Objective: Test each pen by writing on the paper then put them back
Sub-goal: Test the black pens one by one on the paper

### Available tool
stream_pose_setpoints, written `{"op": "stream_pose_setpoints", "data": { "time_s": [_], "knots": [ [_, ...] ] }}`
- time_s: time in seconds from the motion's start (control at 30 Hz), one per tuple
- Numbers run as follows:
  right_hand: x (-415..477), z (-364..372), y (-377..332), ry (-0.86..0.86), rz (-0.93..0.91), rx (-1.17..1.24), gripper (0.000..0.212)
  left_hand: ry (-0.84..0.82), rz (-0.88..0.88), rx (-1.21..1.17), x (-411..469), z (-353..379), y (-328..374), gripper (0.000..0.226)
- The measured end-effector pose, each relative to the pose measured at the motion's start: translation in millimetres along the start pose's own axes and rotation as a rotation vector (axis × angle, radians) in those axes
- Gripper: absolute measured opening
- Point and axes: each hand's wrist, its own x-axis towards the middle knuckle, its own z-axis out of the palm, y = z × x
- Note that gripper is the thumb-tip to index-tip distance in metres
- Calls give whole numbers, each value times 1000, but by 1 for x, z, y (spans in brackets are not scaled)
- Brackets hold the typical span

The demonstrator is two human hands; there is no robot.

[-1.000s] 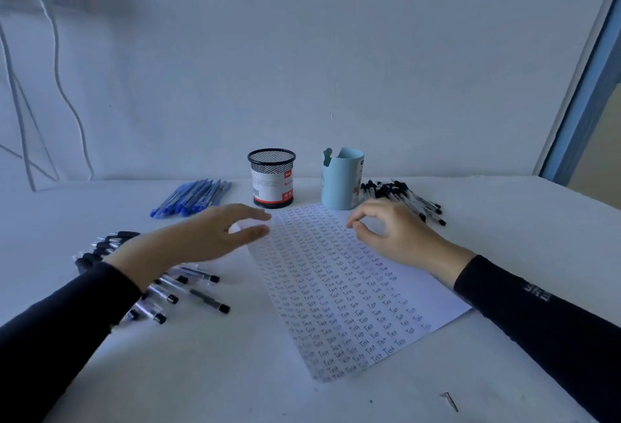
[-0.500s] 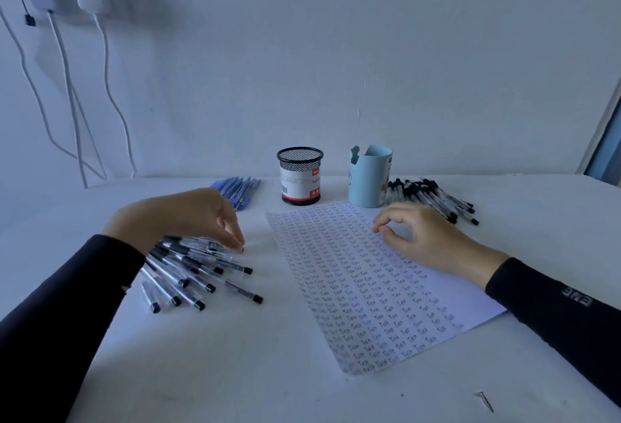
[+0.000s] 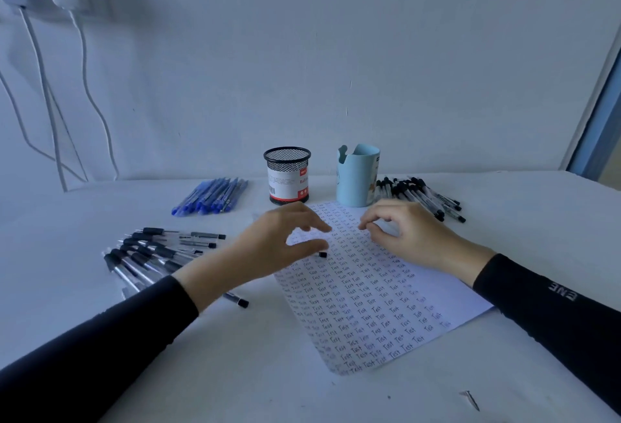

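Observation:
A white paper (image 3: 369, 305) covered in rows of the word "Test" lies in front of me. My left hand (image 3: 275, 251) hovers over its upper left edge. The black end of a pen (image 3: 323, 254) pokes out just past the thumb, and the hand hides the rest of that pen. My right hand (image 3: 403, 234) rests on the paper's top right part with loosely curled fingers, holding nothing. A pile of black-grip pens (image 3: 151, 251) lies to the left.
A black mesh holder (image 3: 287, 175) and a light blue cup (image 3: 356, 177) stand behind the paper. Blue pens (image 3: 211, 195) lie to the left of the holder, black-capped pens (image 3: 420, 194) to the right of the cup. A small screw (image 3: 470, 399) lies near the front edge.
My left hand went left onto the black-grip pile, then came back right over the paper with a pen end showing at its thumb. My right hand stayed on the paper.

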Motion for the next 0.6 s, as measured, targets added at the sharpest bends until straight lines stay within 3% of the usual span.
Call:
{"op": "stream_pose_setpoints", "data": {
  "time_s": [0.07, 0.17, 0.23, 0.43, 0.53, 0.6],
  "knots": [
    [1, 4, -12, -32, 17, 21, 20, 28, -31, 19, 0, -3, -5, 26],
    [2, 19, -33, -131, 43, -79, 57, 72, -90, 26, -1, -15, -19, 19],
    [4, 30, -40, -178, 66, -176, 68, 101, -137, 35, -2, -20, -27, 16],
    [7, 27, -38, -70, 151, 172, 11, 75, -178, 83, -2, -24, -31, 18],
    [10, 13, -32, -23, 328, 388, 8, 67, -186, 100, -3, -22, -26, 26],
    [15, 1, -30, 66, 447, 695, 12, -13, -218, 99, -4, -23, -21, 40]
  ]
}}
